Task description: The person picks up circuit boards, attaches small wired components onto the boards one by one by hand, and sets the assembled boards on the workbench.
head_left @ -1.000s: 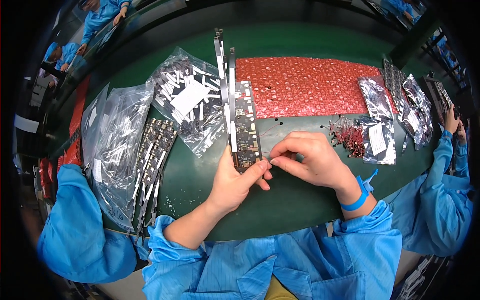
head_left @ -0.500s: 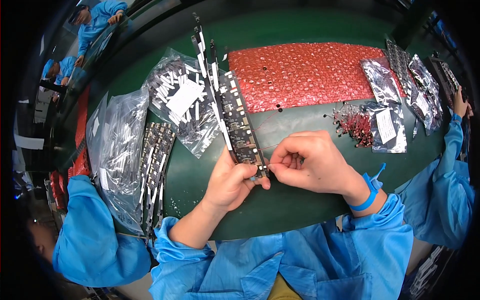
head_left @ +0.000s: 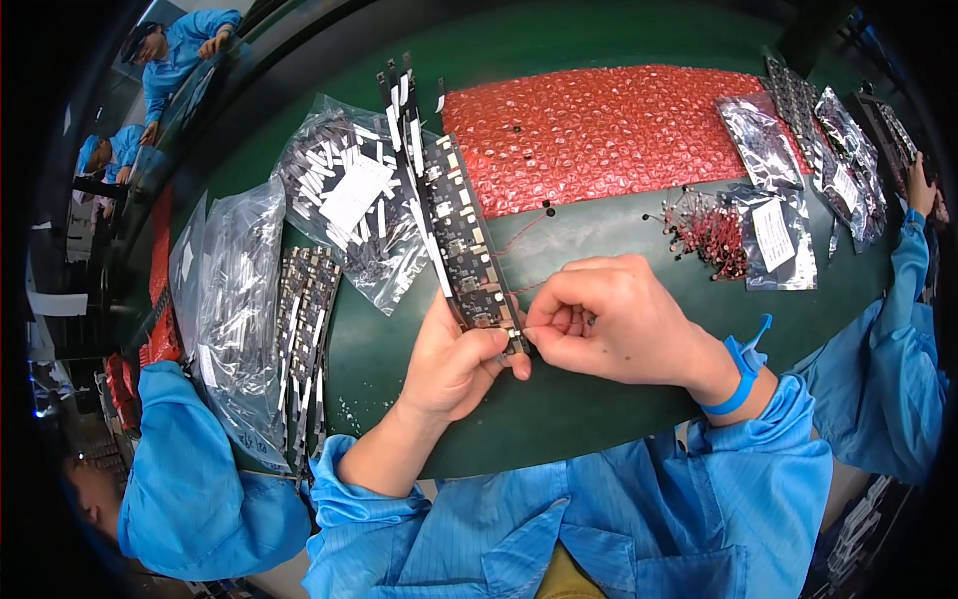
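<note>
left hand (head_left: 444, 369) grips circuit-board panel (head_left: 464, 235) | right hand (head_left: 624, 319) fingertips pinched at its edge | from here, can't tell on what

No text is legible: the white label (head_left: 356, 195) on the strip-filled bag (head_left: 387, 292) and the white sticker (head_left: 772, 236) on the silvery pouch (head_left: 804, 264) show only blur.

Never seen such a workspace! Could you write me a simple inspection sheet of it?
Surface: green tabletop, white flecks near the front.
Things in hand: dark circuit board, with long white-marked strips alongside.
Clutter: clear bags, red bubble wrap, pile of red-wired parts.
Hands: left hand grips the board's near end; right hand pinches at its edge, contents unclear.
Cables: thin red wires beside the board's right edge.
Surroundings: people in blue on both sides.
</note>
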Available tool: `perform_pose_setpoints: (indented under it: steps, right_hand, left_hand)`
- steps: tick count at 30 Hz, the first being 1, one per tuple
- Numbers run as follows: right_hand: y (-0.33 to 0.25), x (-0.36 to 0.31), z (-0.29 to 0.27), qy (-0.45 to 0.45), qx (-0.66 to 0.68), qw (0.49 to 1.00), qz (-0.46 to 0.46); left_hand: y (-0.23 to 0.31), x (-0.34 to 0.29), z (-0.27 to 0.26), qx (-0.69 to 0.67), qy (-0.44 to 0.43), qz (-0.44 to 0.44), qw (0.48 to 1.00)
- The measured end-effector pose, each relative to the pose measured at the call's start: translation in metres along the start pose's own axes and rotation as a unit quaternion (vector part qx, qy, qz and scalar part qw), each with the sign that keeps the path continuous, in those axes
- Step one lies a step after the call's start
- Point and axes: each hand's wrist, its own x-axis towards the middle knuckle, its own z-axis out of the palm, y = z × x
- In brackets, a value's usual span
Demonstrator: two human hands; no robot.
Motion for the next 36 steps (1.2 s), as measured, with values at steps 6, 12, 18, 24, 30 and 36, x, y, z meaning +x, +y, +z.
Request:
perform_pose_setpoints:
  steps: [6,12,18,24,30,36]
  right_hand:
    - [0.0,0.0,0.0,-0.004,-0.006,1.0,-0.001]
    - [0.0,0.0,0.0,-0.007,-0.01,1.0,0.002]
    - [0.0,-0.002,0.0,-0.019,-0.012,1.0,0.011]
    - [0.0,0.0,-0.002,-0.027,0.004,0.999,0.016]
    - [0.0,0.001,-0.003,-0.045,0.013,0.999,0.027]
    - [0.002,0.001,-0.003,-0.047,0.009,0.999,0.017]
  left_hand:
    - [0.0,0.0,0.0,0.002,-0.008,0.001,1.0]
    - [-0.001,0.0,-0.001,0.011,-0.011,0.008,1.0]
    - [-0.002,0.001,-0.013,0.005,-0.075,-0.027,0.997]
    - [0.001,0.001,-0.011,0.007,-0.064,-0.03,0.997]
    - [0.001,0.001,-0.011,0.003,-0.062,-0.032,0.998]
    - [-0.001,0.0,-0.005,0.021,-0.016,-0.014,1.0]
